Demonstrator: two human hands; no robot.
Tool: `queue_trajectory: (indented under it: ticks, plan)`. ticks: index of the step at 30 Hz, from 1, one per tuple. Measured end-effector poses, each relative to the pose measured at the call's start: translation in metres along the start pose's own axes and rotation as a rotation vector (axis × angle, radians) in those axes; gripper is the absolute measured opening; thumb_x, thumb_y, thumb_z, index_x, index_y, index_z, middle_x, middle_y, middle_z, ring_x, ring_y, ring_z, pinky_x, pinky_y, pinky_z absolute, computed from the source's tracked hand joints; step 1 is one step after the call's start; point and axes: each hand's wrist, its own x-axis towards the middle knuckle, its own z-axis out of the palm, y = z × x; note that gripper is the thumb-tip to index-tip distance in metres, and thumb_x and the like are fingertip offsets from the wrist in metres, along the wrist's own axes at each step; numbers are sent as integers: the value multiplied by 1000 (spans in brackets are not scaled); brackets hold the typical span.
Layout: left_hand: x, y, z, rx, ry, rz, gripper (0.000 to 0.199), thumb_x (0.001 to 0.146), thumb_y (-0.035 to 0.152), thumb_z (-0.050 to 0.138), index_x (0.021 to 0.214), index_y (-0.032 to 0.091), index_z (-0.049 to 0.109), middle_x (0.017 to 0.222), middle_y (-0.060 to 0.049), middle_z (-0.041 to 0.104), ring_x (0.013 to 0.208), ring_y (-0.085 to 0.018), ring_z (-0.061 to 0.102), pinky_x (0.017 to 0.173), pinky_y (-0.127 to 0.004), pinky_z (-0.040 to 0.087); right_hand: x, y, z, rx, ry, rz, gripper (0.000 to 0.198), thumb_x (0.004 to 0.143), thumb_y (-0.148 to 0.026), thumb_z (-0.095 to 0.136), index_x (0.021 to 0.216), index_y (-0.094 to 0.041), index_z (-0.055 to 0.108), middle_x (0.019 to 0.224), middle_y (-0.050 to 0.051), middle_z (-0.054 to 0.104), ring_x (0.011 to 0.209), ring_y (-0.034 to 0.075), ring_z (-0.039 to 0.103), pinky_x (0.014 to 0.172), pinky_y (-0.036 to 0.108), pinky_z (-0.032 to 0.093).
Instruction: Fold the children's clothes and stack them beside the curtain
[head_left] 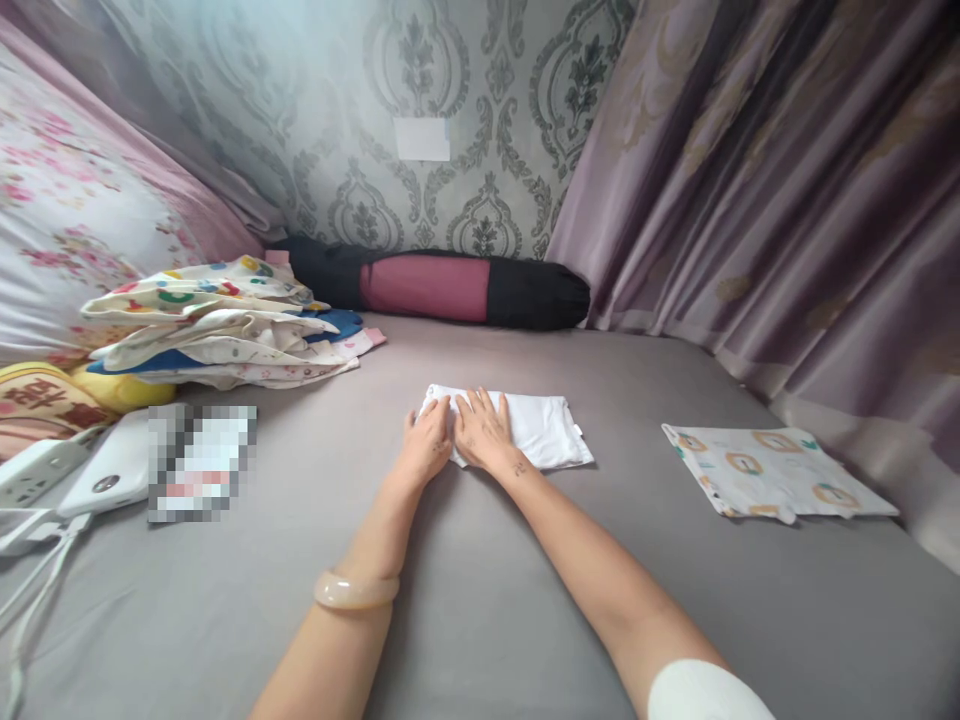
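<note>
My right hand (481, 428) lies flat, fingers slightly spread, atop folded white cloth (551, 428) mid-bed on gray sheet (480, 600). My left hand (430, 438), fingers part-curled, touches cloth's left end; can't tell if gripping.

- A smooth, rounded bangle (356, 590) is circling the left forearm (386, 530); its glossy band is showing milky cream shading into pale amber.
- A small dark mark (439, 448) is showing on the left hand (429, 435), near the wrist, too small to make out clearly.
- Another dark, angular mark (519, 468) is showing by the wrist of the right hand (482, 430).
- A plain white sleeve (701, 692) is covering the near end of the right arm (600, 565), its edge curving.
</note>
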Motion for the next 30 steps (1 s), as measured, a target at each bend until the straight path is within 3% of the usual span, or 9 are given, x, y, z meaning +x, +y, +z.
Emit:
queue_trajectory:
  ticks: [3,8,13,16,24,30]
  plan:
    - [-2,0,2,59,-64,15,63,84,7,35,146,17,36,149,-13,48,144,-23,34,117,-55,19,-1,0,3,-10,27,-3,51,98,-27,29,145,-16,46,152,11,43,145,27,27,118,52,8]
    - [-3,1,-1,84,-60,22,56,89,9,31,145,16,36,147,-14,49,143,-23,35,117,-57,20,-1,-1,3,0,29,2,50,99,-29,29,145,-18,46,152,10,43,145,26,26,118,51,7]
    - [-4,4,-3,95,35,69,45,97,18,30,141,20,40,143,-14,53,141,-21,39,118,-53,18,-5,8,-11,94,-29,35,53,101,-31,25,150,-16,37,158,10,34,147,24,22,119,49,9]
    - [-5,9,-3,110,81,128,43,99,24,29,141,19,42,144,-13,53,142,-22,37,119,-51,16,-12,20,-20,89,21,124,54,101,-33,25,151,-14,34,159,12,29,149,26,18,119,51,7]
    - [-7,24,2,305,-144,209,52,102,38,27,147,16,41,155,-13,37,145,-27,33,118,-54,21,-28,43,-11,49,27,233,55,102,-37,26,151,-13,35,159,13,28,148,28,18,118,55,11]
    - [-7,24,2,330,-131,221,50,101,38,31,145,18,42,154,-14,39,145,-27,32,117,-53,23,-28,43,-8,68,30,233,56,102,-39,26,151,-14,35,160,13,27,149,27,17,118,53,10]
